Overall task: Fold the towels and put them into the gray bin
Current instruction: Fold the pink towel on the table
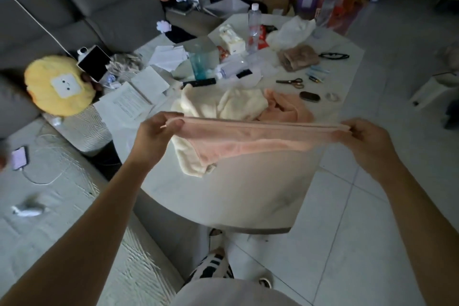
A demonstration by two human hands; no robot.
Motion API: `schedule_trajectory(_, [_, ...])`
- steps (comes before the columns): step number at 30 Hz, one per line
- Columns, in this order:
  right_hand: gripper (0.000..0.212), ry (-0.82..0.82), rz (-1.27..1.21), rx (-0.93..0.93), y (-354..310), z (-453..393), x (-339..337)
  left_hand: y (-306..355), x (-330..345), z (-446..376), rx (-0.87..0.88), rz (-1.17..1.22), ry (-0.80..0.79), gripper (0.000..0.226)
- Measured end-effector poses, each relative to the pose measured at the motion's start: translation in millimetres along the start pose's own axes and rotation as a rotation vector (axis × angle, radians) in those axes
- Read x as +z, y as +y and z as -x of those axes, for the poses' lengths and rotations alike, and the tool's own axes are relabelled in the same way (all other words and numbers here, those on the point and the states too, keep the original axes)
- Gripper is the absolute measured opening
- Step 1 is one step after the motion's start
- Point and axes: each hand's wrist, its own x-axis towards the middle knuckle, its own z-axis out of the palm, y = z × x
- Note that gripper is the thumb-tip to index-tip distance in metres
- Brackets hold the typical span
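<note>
Towel (pixel 250 140) of soft pink terry hangs stretched between our two hands, above the near part of the white worktop (pixel 238 196). Our left hand (pixel 155 131) keeps a tight grip on one top corner, thumb over fingers; our right hand (pixel 365 135) pinches the opposite corner the same way. The hemmed upper edge runs straight and taut, while the fleecy body sags below in a loose curve.

Behind it on the worktop lies a crumpled cream towel (pixel 223 107), plush and lumpy, touching another bunched pink towel (pixel 285 107) to its right. Farther back sits a folded brown cloth (pixel 298 58) beside a pair of scissors (pixel 291 82) and a tall clear plastic bottle (pixel 253 30). A round yellow plush cushion (pixel 59 87) rests on the gray sofa (pixel 74 15) at our left.
</note>
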Motion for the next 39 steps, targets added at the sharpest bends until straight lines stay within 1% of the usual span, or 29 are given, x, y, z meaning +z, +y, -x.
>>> schedule_trajectory(1, [0.028, -0.043, 0.019, 0.049, 12, 14, 1, -11, 1, 16, -0.037, -0.032, -0.03, 0.011])
schedule_trajectory(4, [0.01, -0.232, 0.153, 0.146, 51, 59, 3, -54, 7, 65, -0.193, -0.107, -0.133, 0.014])
schedule_trajectory(7, [0.016, -0.397, 0.19, 0.28, 89, 99, 1, -95, 20, 114, -0.353, -0.182, -0.329, 0.016])
schedule_trajectory(9, [0.02, -0.444, 0.206, 0.347, 107, 113, 0, -110, 30, 141, -0.414, -0.251, -0.465, 0.02])
schedule_trajectory(11, [0.022, -0.446, 0.223, 0.388, 117, 119, 0, -118, 37, 156, -0.443, -0.273, -0.511, 0.027])
schedule_trajectory(14, [0.017, -0.432, 0.246, 0.414, 123, 117, 1, -120, 45, 155, -0.478, -0.221, -0.48, 0.025])
schedule_trajectory(16, [0.014, -0.409, 0.242, 0.42, 125, 111, 3, -118, 51, 147, -0.492, -0.189, -0.41, 0.023])
schedule_trajectory(20, [0.018, -0.321, 0.249, 0.416, 126, 94, 15, -112, 62, 122, -0.484, -0.156, -0.265, 0.02])
schedule_trajectory(26, [0.016, -0.075, 0.231, 0.441, 122, 39, 46, -108, 76, 67, -0.468, -0.075, -0.104, 0.017])
schedule_trajectory(28, [0.015, 0.028, 0.194, 0.46, 124, 15, 59, -112, 83, 48, -0.497, -0.022, -0.031, 0.016])
schedule_trajectory(30, [0.012, 0.095, 0.164, 0.493, 133, -3, 73, -121, 90, 32, -0.558, 0.066, 0.014, 0.021])
schedule_trajectory(32, [0.022, 0.09, 0.149, 0.589, 145, -8, 87, -134, 97, 24, -0.62, 0.08, -0.027, 0.026])
schedule_trajectory(34, [0.028, 0.009, 0.248, 0.671, 160, 1, 99, -147, 104, 26, -0.644, -0.034, -0.132, 0.031])
schedule_trajectory(35, [0.034, -0.022, 0.314, 0.695, 167, 10, 103, -153, 106, 30, -0.657, -0.071, -0.169, 0.038])
schedule_trajectory(37, [0.042, -0.004, 0.384, 0.731, 176, 24, 105, -162, 109, 35, -0.697, -0.075, -0.174, 0.052])
schedule_trajectory(38, [0.041, 0.009, 0.402, 0.748, 179, 28, 104, -164, 108, 36, -0.709, -0.072, -0.164, 0.056])
schedule_trajectory(39, [0.037, 0.0, 0.425, 0.766, 181, 29, 103, -165, 105, 36, -0.706, -0.073, -0.156, 0.055])
